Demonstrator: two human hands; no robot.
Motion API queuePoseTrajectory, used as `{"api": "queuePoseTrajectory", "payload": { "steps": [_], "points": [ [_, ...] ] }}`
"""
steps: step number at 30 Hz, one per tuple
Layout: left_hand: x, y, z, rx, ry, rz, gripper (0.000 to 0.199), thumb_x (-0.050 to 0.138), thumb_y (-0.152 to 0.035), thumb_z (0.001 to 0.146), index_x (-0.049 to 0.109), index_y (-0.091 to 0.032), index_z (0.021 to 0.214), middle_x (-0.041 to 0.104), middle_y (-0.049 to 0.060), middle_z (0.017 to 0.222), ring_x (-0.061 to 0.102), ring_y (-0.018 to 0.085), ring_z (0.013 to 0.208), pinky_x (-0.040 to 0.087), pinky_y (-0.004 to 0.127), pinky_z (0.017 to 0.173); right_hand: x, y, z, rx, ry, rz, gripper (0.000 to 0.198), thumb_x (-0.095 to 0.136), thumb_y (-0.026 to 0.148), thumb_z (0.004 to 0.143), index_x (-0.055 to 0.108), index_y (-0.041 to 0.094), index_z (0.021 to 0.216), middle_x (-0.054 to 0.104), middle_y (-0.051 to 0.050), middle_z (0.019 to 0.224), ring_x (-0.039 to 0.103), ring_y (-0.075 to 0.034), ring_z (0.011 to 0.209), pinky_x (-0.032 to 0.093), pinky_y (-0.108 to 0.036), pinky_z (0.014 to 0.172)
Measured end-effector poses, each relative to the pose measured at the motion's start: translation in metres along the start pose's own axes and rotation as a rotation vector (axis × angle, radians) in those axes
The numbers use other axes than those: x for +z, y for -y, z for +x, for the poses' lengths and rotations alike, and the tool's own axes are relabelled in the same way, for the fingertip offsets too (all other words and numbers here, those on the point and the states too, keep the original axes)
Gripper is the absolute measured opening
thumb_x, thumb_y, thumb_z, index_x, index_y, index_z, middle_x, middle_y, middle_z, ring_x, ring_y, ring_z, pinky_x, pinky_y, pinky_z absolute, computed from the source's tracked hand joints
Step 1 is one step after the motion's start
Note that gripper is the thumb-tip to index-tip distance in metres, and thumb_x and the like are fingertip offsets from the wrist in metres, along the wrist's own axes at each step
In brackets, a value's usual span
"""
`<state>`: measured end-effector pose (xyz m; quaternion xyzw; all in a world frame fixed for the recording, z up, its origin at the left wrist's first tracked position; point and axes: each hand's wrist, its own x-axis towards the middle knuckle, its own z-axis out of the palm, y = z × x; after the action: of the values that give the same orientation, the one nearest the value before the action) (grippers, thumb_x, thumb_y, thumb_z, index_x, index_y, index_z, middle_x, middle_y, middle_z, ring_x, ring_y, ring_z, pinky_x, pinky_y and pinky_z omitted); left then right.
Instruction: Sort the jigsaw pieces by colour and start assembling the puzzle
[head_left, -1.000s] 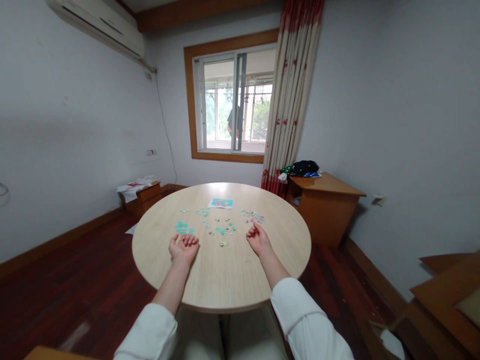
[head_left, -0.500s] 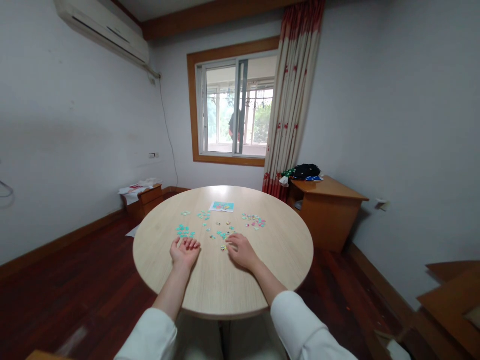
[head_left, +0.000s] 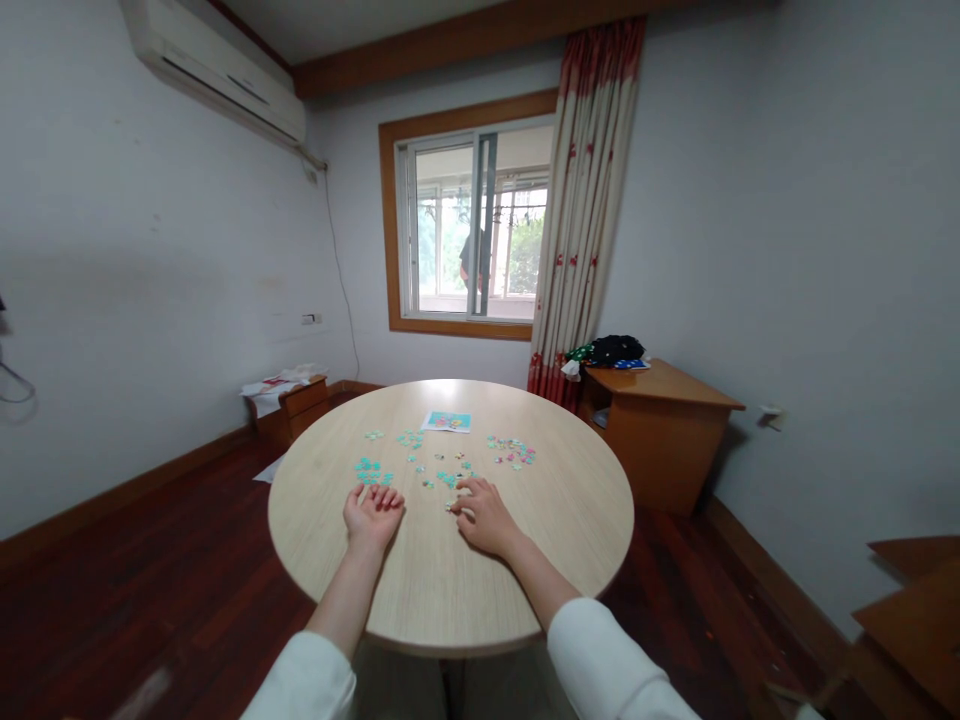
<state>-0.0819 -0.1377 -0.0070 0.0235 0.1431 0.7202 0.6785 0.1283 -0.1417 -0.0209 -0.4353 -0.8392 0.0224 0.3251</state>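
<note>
My left hand (head_left: 373,515) rests palm up on the round table (head_left: 420,600), its fingers loosely curled and apart, with nothing in it. Just beyond its fingertips lies a cluster of turquoise jigsaw pieces (head_left: 369,466). My right hand (head_left: 486,517) is palm down, with thumb and fingers closed at a small jigsaw piece (head_left: 449,507); part of the piece is hidden by the fingertips. More turquoise pieces (head_left: 448,480) lie ahead of that hand. A pink and green group of pieces (head_left: 513,450) is farther to the right.
A picture card (head_left: 447,422) lies toward the far side of the table, with another turquoise group (head_left: 409,438) nearby. A wooden desk (head_left: 667,430) with cloths on it stands at right. Behind a window (head_left: 472,225) a person is partly visible.
The view has tilted up slightly, so everything sits a little lower. My right thumb and fingers have come closer to the small jigsaw piece. My left hand has stayed put.
</note>
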Motion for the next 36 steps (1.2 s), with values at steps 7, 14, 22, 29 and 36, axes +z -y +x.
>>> {"api": "queuePoseTrajectory", "payload": {
  "steps": [7,14,22,29,36],
  "points": [
    [-0.0007,0.0006,0.0017,-0.002,-0.008,-0.018,0.020,0.046,-0.024,0.076,0.030,-0.020,0.064,0.028,-0.007,0.050,0.030,0.008,0.041,0.023,0.024,0.046,-0.0007,0.0009,-0.0012,-0.006,-0.017,0.003,0.018,0.058,0.011,0.070,0.070,0.019,0.080,0.060,-0.008,0.107,0.049,-0.023,0.105,0.037,-0.038,0.090],
    [-0.0015,0.0004,0.0027,-0.009,-0.005,-0.027,0.020,0.046,-0.024,0.076,0.031,-0.020,0.064,0.029,-0.007,0.050,0.030,0.008,0.041,0.023,0.024,0.046,0.0006,-0.0015,-0.0012,-0.045,-0.072,0.003,0.022,0.057,0.012,0.073,0.068,0.020,0.090,0.059,-0.008,0.103,0.050,-0.022,0.099,0.040,-0.037,0.087],
    [-0.0019,0.0007,0.0031,-0.015,-0.005,-0.028,0.021,0.045,-0.024,0.077,0.030,-0.020,0.064,0.028,-0.007,0.049,0.030,0.008,0.040,0.023,0.024,0.046,0.0054,-0.0061,-0.0020,-0.034,-0.075,0.014,0.016,0.058,0.014,0.074,0.070,0.020,0.081,0.060,-0.008,0.103,0.050,-0.022,0.101,0.040,-0.039,0.089],
    [0.0006,0.0012,0.0011,-0.012,-0.003,-0.022,0.021,0.045,-0.023,0.078,0.030,-0.020,0.064,0.029,-0.006,0.049,0.029,0.008,0.040,0.023,0.024,0.045,0.0048,-0.0046,-0.0014,-0.037,-0.085,0.005,0.017,0.059,0.013,0.074,0.069,0.020,0.085,0.059,-0.008,0.100,0.051,-0.022,0.098,0.041,-0.038,0.087],
    [0.0009,0.0015,0.0018,-0.013,0.002,-0.018,0.023,0.045,-0.024,0.079,0.029,-0.020,0.063,0.028,-0.006,0.048,0.030,0.008,0.039,0.024,0.024,0.045,0.0019,-0.0024,-0.0008,-0.021,-0.045,0.013,0.016,0.058,0.014,0.076,0.071,0.021,0.082,0.060,-0.008,0.099,0.052,-0.021,0.099,0.041,-0.037,0.088]
  ]
}}
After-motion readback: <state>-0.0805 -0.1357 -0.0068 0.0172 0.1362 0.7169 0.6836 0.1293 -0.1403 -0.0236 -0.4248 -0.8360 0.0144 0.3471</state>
